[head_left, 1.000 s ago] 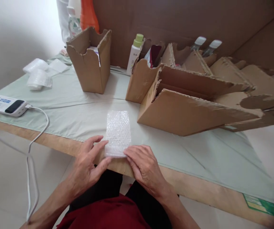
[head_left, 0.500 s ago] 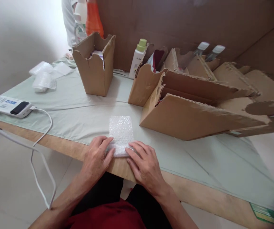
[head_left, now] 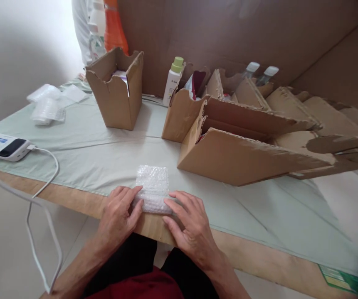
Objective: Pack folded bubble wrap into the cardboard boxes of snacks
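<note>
A small piece of clear bubble wrap [head_left: 152, 180] lies at the table's front edge, its near part folded into a thicker band. Whether anything is inside the fold I cannot tell. At its left side, my left hand [head_left: 119, 209] holds the folded band by the edge between thumb and fingers. My right hand [head_left: 193, 220] is at the opposite side, fingers apart, its index fingertip touching the band's right end. The right thumb rests lower, apart from the wrap.
Cardboard bins [head_left: 228, 158] stand to the right, and another box [head_left: 116, 101] stands behind left. A green-capped bottle [head_left: 172, 81] is between them. More bubble wrap [head_left: 46, 106] lies at left, near a white power bank [head_left: 4, 145] with a cable [head_left: 52, 160]. An orange bottle [head_left: 114, 29] is behind.
The view has shifted slightly. The flat part of the bubble wrap looks a little shorter beyond the folded band. My right thumb has moved away from the wrap's near edge.
</note>
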A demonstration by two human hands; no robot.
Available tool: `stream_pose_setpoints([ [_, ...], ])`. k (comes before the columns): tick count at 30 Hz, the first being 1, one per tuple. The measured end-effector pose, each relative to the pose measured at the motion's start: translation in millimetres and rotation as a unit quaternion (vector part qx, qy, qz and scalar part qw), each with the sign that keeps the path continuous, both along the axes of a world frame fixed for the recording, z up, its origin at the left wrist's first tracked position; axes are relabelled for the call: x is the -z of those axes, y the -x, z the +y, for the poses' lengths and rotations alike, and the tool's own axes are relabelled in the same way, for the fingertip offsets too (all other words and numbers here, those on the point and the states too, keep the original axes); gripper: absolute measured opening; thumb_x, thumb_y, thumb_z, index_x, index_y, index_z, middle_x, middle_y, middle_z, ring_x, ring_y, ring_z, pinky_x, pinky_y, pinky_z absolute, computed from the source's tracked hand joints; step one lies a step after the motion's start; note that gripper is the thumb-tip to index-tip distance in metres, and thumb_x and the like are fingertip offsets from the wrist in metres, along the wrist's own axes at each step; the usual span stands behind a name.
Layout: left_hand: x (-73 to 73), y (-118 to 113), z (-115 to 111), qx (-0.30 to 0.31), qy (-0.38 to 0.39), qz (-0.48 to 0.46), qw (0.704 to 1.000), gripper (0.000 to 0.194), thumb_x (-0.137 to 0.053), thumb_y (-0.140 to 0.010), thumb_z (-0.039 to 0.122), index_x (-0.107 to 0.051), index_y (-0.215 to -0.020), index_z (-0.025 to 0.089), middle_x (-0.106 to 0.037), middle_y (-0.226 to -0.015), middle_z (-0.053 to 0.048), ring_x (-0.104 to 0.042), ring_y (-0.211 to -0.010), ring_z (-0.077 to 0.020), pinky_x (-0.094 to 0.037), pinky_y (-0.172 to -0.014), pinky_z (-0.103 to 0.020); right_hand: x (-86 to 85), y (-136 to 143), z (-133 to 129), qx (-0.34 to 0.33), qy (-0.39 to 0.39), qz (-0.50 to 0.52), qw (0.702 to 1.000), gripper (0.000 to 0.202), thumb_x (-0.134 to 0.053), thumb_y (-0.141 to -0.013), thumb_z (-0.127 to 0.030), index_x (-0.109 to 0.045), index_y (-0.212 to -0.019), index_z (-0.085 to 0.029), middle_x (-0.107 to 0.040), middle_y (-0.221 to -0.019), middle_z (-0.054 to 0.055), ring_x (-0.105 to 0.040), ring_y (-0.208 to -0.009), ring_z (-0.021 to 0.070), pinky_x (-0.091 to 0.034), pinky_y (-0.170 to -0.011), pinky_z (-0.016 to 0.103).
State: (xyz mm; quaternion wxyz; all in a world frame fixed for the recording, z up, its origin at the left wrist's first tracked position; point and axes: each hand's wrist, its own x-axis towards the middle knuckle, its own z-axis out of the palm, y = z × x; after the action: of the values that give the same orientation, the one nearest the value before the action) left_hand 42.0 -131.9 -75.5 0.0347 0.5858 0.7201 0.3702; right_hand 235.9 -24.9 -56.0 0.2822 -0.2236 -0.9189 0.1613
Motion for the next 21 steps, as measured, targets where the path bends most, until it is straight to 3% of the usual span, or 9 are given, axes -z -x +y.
stream_pose_setpoints([
  [3, 0.4, -1, -6, -0.024, -0.015, 0.014, 1.000, 0.028, -0.056, -0.099, 0.024, -0.063, -0.125, 0.018, -0.069, -0.110, -0.011, -0.063, -0.101, -0.0265, -0.051, -0.090, -0.043, -0.7, 6, 5, -0.031, 0.023, -0.027, 0.999, 0.024, -0.059, -0.098, -0.017, -0.068, -0.119, -0.022, -0.076, -0.116, 0.009, -0.066, -0.114, 0.0280, -0.048, -0.097, 0.049],
  [6, -3.4, -2, -18, 0.019, -0.033, 0.013, 0.999, 0.036, -0.062, -0.097, 0.025, -0.057, -0.133, 0.021, -0.061, -0.132, -0.014, -0.057, -0.122, -0.0293, -0.047, -0.103, -0.047, -2.8, 7, 11, -0.040, 0.085, -0.010, 0.995, 0.023, -0.057, -0.098, -0.014, -0.070, -0.116, -0.022, -0.079, -0.105, 0.006, -0.068, -0.105, 0.0248, -0.048, -0.095, 0.046],
  [9, -7.0, -3, -20, 0.093, -0.031, 0.012, 0.995, 0.031, -0.059, -0.097, 0.015, -0.059, -0.127, 0.023, -0.069, -0.117, -0.008, -0.058, -0.121, -0.0271, -0.047, -0.104, -0.046, -5.2, 0, 12, -0.056, 0.137, -0.007, 0.989, 0.024, -0.055, -0.099, -0.014, -0.071, -0.116, -0.022, -0.079, -0.102, 0.004, -0.069, -0.096, 0.0209, -0.050, -0.090, 0.041],
  [12, -5.6, 1, -6, 0.099, -0.032, 0.011, 0.995, 0.024, -0.054, -0.099, 0.012, -0.062, -0.119, 0.021, -0.073, -0.103, -0.006, -0.063, -0.108, -0.0249, -0.051, -0.095, -0.044, -6.2, -6, 8, -0.020, 0.088, 0.017, 0.996, 0.020, -0.056, -0.100, -0.020, -0.070, -0.116, -0.020, -0.076, -0.108, 0.008, -0.067, -0.102, 0.0234, -0.050, -0.091, 0.041],
  [15, -1.8, 7, 11, 0.069, -0.037, 0.019, 0.997, 0.021, -0.055, -0.100, 0.018, -0.065, -0.118, 0.019, -0.073, -0.102, -0.008, -0.065, -0.100, -0.0254, -0.053, -0.091, -0.045, -5.4, -2, 3, -0.012, 0.008, -0.002, 1.000, 0.025, -0.063, -0.097, -0.025, -0.068, -0.120, -0.017, -0.072, -0.120, 0.014, -0.064, -0.111, 0.0291, -0.049, -0.094, 0.046],
  [17, -0.7, 8, 14, 0.018, -0.048, -0.001, 0.999, 0.022, -0.057, -0.099, 0.022, -0.066, -0.119, 0.019, -0.071, -0.106, -0.009, -0.065, -0.100, -0.0262, -0.053, -0.090, -0.046, -3.3, 5, 2, -0.031, -0.007, -0.040, 0.999, 0.024, -0.062, -0.096, -0.021, -0.068, -0.120, -0.018, -0.073, -0.119, 0.013, -0.065, -0.108, 0.0295, -0.050, -0.092, 0.046],
  [19, -1.9, 4, 7, -0.052, -0.060, -0.079, 0.994, 0.027, -0.061, -0.097, 0.027, -0.065, -0.123, 0.021, -0.070, -0.112, -0.010, -0.066, -0.102, -0.0258, -0.054, -0.092, -0.046, -0.7, 12, 4, -0.021, 0.012, -0.039, 0.999, 0.022, -0.058, -0.099, -0.017, -0.068, -0.118, -0.020, -0.076, -0.113, 0.010, -0.068, -0.101, 0.0272, -0.051, -0.088, 0.044],
  [21, -5.3, -5, -5, -0.101, -0.058, -0.230, 0.966, 0.039, -0.065, -0.095, 0.032, -0.060, -0.132, 0.024, -0.067, -0.122, -0.010, -0.066, -0.108, -0.0249, -0.054, -0.096, -0.044, 1.0, 16, 5, 0.019, 0.056, 0.008, 0.998, 0.022, -0.057, -0.101, -0.018, -0.068, -0.119, -0.021, -0.078, -0.108, 0.008, -0.069, -0.095, 0.0246, -0.052, -0.085, 0.042],
])
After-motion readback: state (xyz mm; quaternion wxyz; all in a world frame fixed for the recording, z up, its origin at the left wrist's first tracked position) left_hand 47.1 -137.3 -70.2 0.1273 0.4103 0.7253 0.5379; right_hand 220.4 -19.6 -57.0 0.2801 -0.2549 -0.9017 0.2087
